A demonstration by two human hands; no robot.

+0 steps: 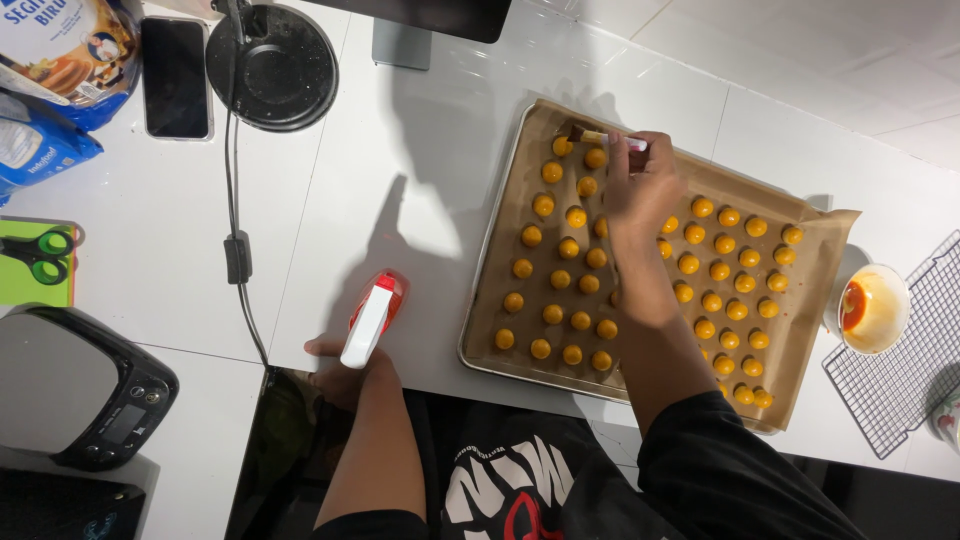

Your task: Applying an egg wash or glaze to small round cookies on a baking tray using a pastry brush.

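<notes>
The right hand point(640, 190) is extended over the far end of the baking tray point(478, 330), fingers pinched on a small pastry brush point(605, 137) whose bristle end sits just beside the top row of round golden dough balls point(560, 280). The balls stand in close rows on brown parchment point(820, 300) lining the tray. The left hand point(335, 365) rests on the near edge of the white worktop point(420, 220), closed around a white spray bottle with a red cap point(368, 318), well apart from the tray.

Risks, as judged: the right forearm crosses low over the middle rows and could brush or flatten balls beneath it. The glaze bowl point(873, 308) stands beyond the tray's right end, near a wire cooling rack point(915, 350), so each reach across invites drips on the parchment. The tray's near edge lies close to the worktop edge; a nudge from the body could shift it. A lamp cable point(232, 200) trails near the left hand.
</notes>
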